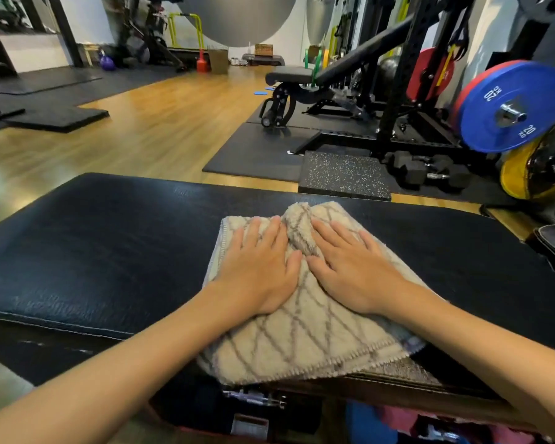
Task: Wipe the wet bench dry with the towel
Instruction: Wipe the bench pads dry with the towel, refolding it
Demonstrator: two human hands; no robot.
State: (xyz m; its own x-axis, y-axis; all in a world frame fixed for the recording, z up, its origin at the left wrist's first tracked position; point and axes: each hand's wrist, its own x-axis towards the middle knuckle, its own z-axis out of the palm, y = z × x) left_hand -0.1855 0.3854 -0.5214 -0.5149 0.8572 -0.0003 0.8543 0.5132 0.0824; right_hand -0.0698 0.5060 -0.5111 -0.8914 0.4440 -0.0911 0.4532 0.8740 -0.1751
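Hands (both flat) [260,270] [353,270], towel [302,341], bench [93,251]

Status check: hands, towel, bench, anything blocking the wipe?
Left hand and right hand flat on towel, fingers spread. Towel bunched between them, near edge overhanging black bench. Bench top bare either side.

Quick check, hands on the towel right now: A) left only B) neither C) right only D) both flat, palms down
D: the left hand and right hand both lie flat, fingers spread, on the towel on the black bench.
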